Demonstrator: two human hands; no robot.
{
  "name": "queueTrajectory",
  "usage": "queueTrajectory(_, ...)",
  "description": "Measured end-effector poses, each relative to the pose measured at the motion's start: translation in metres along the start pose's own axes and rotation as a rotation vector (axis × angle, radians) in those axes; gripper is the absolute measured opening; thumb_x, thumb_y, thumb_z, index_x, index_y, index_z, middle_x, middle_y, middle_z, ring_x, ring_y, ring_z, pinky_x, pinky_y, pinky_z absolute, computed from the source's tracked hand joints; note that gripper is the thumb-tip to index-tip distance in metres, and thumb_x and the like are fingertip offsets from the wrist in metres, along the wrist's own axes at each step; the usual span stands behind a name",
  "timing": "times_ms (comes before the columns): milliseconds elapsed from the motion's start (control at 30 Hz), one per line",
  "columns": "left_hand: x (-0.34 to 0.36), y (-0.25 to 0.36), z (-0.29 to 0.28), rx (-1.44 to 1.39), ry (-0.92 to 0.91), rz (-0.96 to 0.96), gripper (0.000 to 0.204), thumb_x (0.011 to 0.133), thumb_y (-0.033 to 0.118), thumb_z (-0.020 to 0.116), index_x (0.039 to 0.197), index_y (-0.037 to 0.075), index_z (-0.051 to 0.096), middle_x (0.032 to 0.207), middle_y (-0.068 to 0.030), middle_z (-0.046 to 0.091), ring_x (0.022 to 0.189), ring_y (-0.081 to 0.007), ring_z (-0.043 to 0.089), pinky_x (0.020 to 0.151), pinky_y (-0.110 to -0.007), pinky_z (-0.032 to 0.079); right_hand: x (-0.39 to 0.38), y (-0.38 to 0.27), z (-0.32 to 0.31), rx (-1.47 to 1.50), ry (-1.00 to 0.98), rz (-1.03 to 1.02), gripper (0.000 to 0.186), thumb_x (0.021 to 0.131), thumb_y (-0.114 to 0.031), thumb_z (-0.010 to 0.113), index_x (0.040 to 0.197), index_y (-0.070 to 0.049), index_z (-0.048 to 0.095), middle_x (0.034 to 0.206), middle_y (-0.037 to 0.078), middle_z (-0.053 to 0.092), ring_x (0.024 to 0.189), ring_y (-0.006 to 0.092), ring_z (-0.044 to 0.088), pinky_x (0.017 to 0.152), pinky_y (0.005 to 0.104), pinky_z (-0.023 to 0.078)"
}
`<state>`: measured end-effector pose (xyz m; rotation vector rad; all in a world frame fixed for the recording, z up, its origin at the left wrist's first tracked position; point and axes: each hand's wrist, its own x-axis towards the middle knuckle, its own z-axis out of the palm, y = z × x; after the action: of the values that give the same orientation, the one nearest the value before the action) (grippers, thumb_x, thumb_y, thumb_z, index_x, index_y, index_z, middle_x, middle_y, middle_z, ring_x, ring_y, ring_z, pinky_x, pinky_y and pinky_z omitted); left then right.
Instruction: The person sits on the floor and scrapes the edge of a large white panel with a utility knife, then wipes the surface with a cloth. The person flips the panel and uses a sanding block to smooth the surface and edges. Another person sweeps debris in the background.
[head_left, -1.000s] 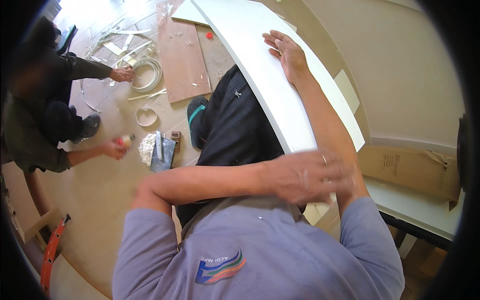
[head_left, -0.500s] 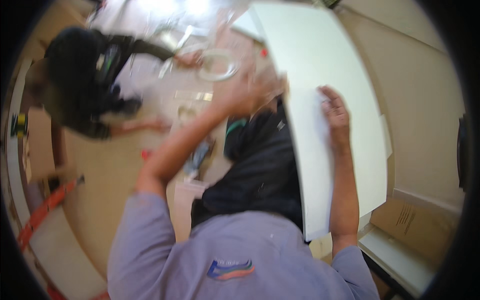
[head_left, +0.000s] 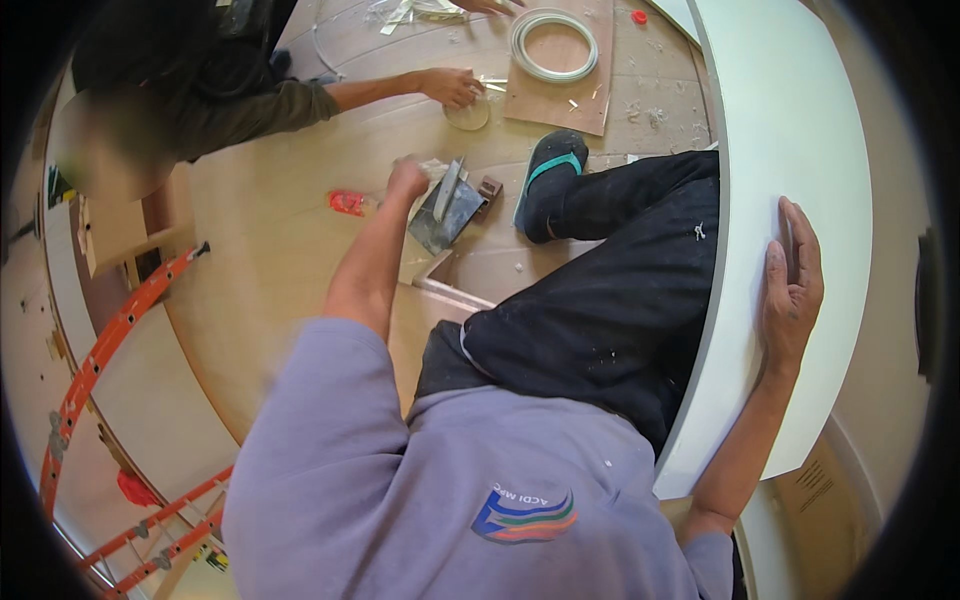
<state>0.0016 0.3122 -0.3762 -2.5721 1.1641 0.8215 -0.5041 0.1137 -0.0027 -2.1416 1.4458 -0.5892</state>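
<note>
Your right hand is lying loosely open, fingers a bit apart, on the white board, roughly midway between its 2 long edges. Your left hand is down near the upper-left corner of the dark plate, fingers hidden, so can't tell if it's gripping anything.

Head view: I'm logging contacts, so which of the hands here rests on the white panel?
The wearer's right hand, on the white panel. The left hand is near the grey plate, and both co-worker's hands are off the panel.
</note>
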Motion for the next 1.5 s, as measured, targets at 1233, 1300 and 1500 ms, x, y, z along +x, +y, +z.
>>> queueTrajectory(1233, -0.294, 0.239, -0.256, -1.031, 0.401, 0.866, 0.044, 0.089, 0.009, 0.064, 0.132, 0.003, 0.057, 0.138, -0.0106, 0.053, 0.118, -0.0230, 0.058, 0.097, -0.035, 0.049, 0.007, -0.019, 0.018, 0.008, 0.122, -0.427, 0.033, 0.085, -0.005, 0.064, 0.117, -0.005, 0.068, 0.131, 0.008, 0.064, 0.131, 0.0248, 0.054, 0.108, 0.0442, 0.035)
queueTrajectory(1300, -0.300, 0.288, -0.237, -0.666, 0.656, 1.076, 0.034, 0.093, 0.014, 0.067, 0.124, 0.006, 0.057, 0.141, -0.0137, 0.047, 0.125, -0.0281, 0.052, 0.095, -0.036, 0.050, 0.009, -0.021, 0.019, 0.020, 0.132, -0.436, 0.033, 0.085, -0.004, 0.063, 0.117, -0.005, 0.067, 0.131, 0.008, 0.064, 0.131, 0.0252, 0.054, 0.108, 0.0443, 0.034)
queueTrajectory(1500, -0.269, 0.330, -0.217, -0.792, 0.784, 0.826, 0.027, 0.092, 0.019, 0.071, 0.113, 0.007, 0.061, 0.130, -0.0185, 0.053, 0.112, -0.0343, 0.057, 0.086, -0.041, 0.052, 0.009, -0.028, 0.011, 0.061, 0.106, -0.396, 0.034, 0.085, -0.002, 0.061, 0.118, -0.004, 0.067, 0.130, 0.009, 0.064, 0.131, 0.0258, 0.054, 0.109, 0.0440, 0.034)
